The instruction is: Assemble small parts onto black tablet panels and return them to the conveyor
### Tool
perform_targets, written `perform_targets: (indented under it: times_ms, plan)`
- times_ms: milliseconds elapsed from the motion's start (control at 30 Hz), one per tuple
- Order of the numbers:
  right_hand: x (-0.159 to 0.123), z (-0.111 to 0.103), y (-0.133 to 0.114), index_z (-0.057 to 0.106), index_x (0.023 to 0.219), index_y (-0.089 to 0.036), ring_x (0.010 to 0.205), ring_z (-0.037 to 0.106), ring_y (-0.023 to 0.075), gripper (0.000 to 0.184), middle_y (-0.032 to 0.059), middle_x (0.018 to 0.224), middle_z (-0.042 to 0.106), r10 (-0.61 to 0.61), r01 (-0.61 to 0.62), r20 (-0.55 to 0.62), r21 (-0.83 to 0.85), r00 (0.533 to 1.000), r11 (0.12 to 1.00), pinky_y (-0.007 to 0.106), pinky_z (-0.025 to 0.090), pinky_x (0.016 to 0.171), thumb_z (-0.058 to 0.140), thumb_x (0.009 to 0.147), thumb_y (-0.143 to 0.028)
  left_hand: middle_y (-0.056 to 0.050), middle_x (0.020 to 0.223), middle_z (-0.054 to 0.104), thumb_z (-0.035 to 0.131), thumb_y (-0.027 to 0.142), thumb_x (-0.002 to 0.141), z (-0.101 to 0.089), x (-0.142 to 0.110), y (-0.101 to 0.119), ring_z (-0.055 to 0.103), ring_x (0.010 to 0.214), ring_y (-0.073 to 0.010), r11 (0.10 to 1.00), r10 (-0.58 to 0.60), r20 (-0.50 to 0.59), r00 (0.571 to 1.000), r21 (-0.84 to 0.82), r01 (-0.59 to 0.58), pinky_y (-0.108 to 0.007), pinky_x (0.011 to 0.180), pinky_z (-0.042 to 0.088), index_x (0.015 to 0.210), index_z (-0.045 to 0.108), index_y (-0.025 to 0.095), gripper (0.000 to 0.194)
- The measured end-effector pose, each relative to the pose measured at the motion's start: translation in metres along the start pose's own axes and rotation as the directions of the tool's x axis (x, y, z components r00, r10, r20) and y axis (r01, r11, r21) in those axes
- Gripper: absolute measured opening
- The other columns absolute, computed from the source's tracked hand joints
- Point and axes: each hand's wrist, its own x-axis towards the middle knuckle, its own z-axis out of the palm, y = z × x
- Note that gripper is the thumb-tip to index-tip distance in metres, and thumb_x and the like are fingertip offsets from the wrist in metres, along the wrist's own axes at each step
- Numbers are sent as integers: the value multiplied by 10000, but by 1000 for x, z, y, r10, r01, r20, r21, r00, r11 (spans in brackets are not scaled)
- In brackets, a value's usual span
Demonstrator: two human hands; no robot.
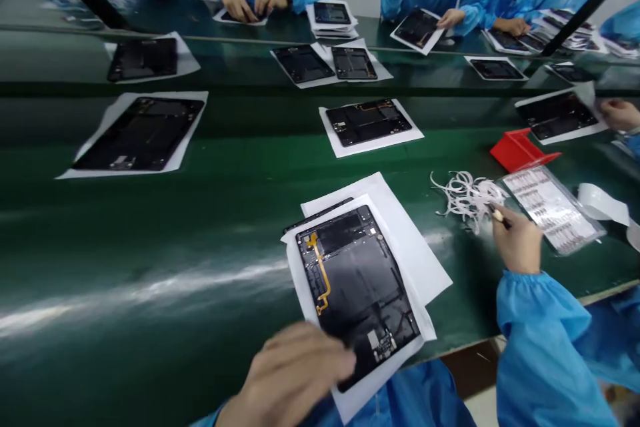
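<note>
In front of me an opened tablet, black inside with an orange ribbon cable, lies tilted on a white sheet. My left hand is blurred over its lower left edge, fingers stretched out; contact with the tablet is unclear. My right hand is closed around a slim dark tool with a cream-coloured part. That tool's end is at a heap of curly white strips. Under the tablet's sheet lie another white sheet and a dark, mostly covered panel.
Right of the strips are a red folded tray, a plastic-covered sheet of small parts and a roll of white tape. Several opened tablets on paper, like this tablet, line the green bench. Co-workers in blue sleeves work opposite and at right.
</note>
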Motion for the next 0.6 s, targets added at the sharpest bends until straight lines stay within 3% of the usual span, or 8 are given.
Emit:
perform_targets:
  times_ms: [100, 167, 200, 233, 300, 400, 500, 600]
  plan:
    - [-14, -10, -15, 734, 1083, -82, 689, 704, 291, 402, 202, 792, 743, -38, 24, -98, -139, 994, 990, 347, 486, 598, 527, 864, -347, -26, 814, 697, 650, 121, 848, -3, 33, -25, 642, 714, -168, 985, 0, -244, 970, 169, 42, -287, 650, 516, 954, 723, 263, 192]
    - [-34, -13, -42, 735, 1060, -107, 733, 714, 273, 344, 175, 848, 750, -144, 139, -127, -47, 981, 989, 329, 519, 628, 532, 878, -316, -36, 828, 654, 677, 192, 850, 0, 52, -42, 617, 774, -170, 966, -63, -286, 956, 224, 131, -299, 707, 497, 860, 731, 228, 65]
    - [-46, -13, -58, 734, 1028, -132, 781, 721, 253, 290, 150, 916, 753, -235, 239, -75, 53, 969, 970, 314, 544, 668, 525, 884, -272, -40, 846, 642, 688, 221, 846, 2, 60, -49, 609, 807, -177, 958, -103, -271, 957, 233, 169, -311, 737, 490, 840, 728, 217, 41]
    - [-59, -12, -74, 726, 1003, -151, 835, 723, 234, 249, 124, 972, 751, -362, 352, 25, 183, 932, 918, 301, 562, 721, 519, 887, -228, -44, 870, 637, 697, 241, 839, 4, 67, -57, 603, 841, -186, 951, -141, -245, 959, 236, 200, -325, 766, 484, 828, 723, 208, 43]
    - [-83, -6, -103, 700, 1021, -187, 911, 716, 192, 246, 74, 1046, 741, -584, 464, 191, 439, 789, 770, 285, 574, 816, 492, 896, -145, -49, 917, 634, 707, 255, 829, 6, 78, -69, 594, 904, -205, 937, -214, -189, 958, 238, 257, -353, 816, 474, 813, 712, 199, 59]
    - [-106, 4, -125, 615, 1214, -182, 1052, 674, 172, 402, 64, 1181, 693, -737, 464, 283, 626, 614, 627, 292, 569, 899, 442, 877, -48, -49, 956, 632, 715, 261, 820, 8, 84, -81, 585, 944, -221, 912, -293, -149, 945, 252, 323, -385, 855, 457, 793, 697, 194, 74]
    - [-111, 13, -125, 560, 1296, -178, 1116, 643, 171, 531, 67, 1239, 661, -780, 459, 305, 671, 546, 583, 300, 573, 906, 390, 827, 4, -44, 984, 631, 708, 266, 827, 8, 82, -86, 582, 958, -221, 899, -318, -130, 939, 271, 343, -392, 863, 443, 797, 694, 199, 75]
    - [-109, 16, -120, 537, 1328, -187, 1117, 643, 169, 607, 68, 1248, 656, -777, 430, 308, 693, 548, 578, 301, 581, 891, 370, 782, 21, -46, 1002, 630, 700, 271, 835, 9, 81, -87, 580, 967, -224, 894, -318, -123, 940, 291, 341, -396, 868, 435, 799, 697, 203, 77]
